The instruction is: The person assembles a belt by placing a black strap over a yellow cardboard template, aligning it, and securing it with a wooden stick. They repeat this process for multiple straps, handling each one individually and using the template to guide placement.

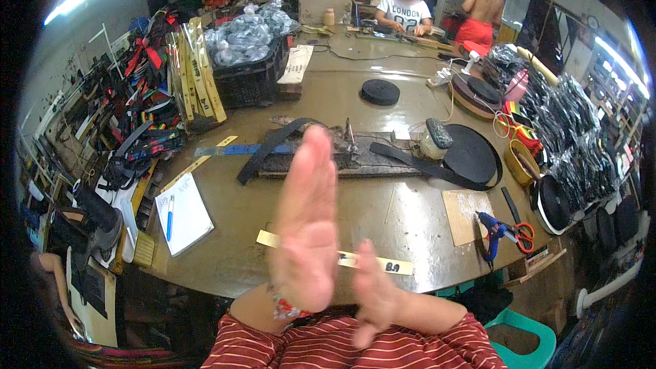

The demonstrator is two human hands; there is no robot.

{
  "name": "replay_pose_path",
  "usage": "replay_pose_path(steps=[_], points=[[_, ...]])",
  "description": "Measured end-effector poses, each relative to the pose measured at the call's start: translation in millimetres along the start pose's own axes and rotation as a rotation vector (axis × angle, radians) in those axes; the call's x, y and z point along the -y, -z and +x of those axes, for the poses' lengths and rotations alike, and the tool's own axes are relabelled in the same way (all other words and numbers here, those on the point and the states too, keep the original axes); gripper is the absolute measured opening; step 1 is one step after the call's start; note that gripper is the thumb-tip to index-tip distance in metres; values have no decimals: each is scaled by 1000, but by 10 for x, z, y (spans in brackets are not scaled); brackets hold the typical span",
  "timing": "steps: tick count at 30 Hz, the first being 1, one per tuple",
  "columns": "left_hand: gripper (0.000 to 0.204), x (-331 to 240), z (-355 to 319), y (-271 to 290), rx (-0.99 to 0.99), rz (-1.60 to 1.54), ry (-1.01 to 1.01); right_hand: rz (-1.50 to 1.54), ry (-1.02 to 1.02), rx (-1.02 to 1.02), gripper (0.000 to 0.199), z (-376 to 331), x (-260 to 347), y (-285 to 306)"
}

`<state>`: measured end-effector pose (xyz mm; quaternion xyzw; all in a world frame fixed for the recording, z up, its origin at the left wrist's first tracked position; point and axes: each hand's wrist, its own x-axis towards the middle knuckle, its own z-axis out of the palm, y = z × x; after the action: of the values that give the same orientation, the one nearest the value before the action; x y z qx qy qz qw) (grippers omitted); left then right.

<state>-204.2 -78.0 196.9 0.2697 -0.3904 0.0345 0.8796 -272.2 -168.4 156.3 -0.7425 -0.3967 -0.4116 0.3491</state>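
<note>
My left hand (307,232) is raised over the near table edge, fingers stretched straight and nothing in its palm. A beaded bracelet (283,306) circles that wrist. Lower and to the right, my right hand (374,287) is held in front of my striped shirt, slightly blurred, fingers apart and holding nothing visible. Behind both hands a pale yellow measuring strip (393,266) lies on the table, partly hidden by them. Farther off, a long dark board (369,165) has black webbing strap (270,150) lying across its left part. More strap runs from its right side to a large black roll (473,156).
To the left lie a notepad (195,222) and a blue pen (169,219). On the right are a blue glue gun (492,229), orange-handled scissors (523,236) and a cardboard piece (465,215). A smaller black roll (380,92) sits farther back. Two people are across the table.
</note>
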Motion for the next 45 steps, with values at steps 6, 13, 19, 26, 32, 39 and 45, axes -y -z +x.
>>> replay_pose_path(steps=[6, 13, 19, 26, 32, 39, 45], points=[[96, 241, -325, -373, 913, 410, 166, 179, -480, -361, 95, 7, -188, 170], [93, 540, -159, -5, 247, 185, -154, 168, -191, -75, 91, 484, -153, -6], [109, 374, -281, -92, 757, 628, -39, 531, -513, -573, 93, 531, -178, 330], [90, 370, -23, -113, 525, 433, 26, 280, -386, -308, 67, 194, -276, 95], [62, 510, -792, 410, 902, 67, 104, 564, -142, -184, 52, 265, 264, 603], [42, 336, -729, 560, 877, 438, 338, 649, -106, 394, 35, 756, 666, 1045], [43, 42, -515, 690, 1013, 485, 501, 491, -201, 411, 20, 949, 815, 1256]])
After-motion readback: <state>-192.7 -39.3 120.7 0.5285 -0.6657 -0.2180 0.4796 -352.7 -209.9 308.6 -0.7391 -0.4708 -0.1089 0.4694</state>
